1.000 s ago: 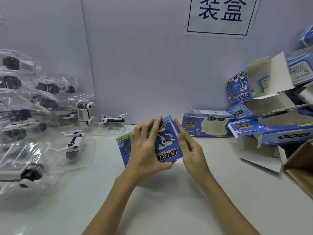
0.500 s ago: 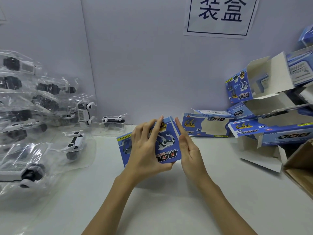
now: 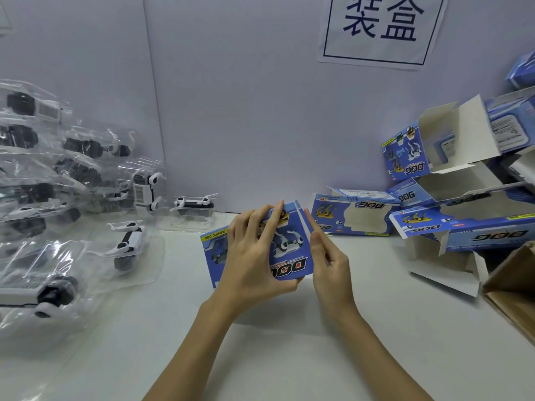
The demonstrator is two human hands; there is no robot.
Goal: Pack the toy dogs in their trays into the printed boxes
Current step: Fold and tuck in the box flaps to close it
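A blue printed box [image 3: 291, 250] marked DOG stands tilted just above the middle of the white table. My left hand [image 3: 254, 256] grips it from the front, fingers spread over its face and thumb under its lower edge. My right hand [image 3: 330, 261] lies flat against the box's right side with straight fingers. Toy dogs in clear plastic trays [image 3: 127, 241] are heaped on the left, black and white, one toy dog in a tray [image 3: 194, 205] standing alone by the wall.
Several more blue printed boxes [image 3: 353, 215] lie and stack at the right, some with open flaps [image 3: 451, 131]. A brown carton corner [image 3: 512, 290] juts in at the right edge. A sign with dark characters [image 3: 379, 27] hangs on the wall behind.
The box has tipped slightly and my right hand has slid a little lower along its right side. My left hand keeps its grip.
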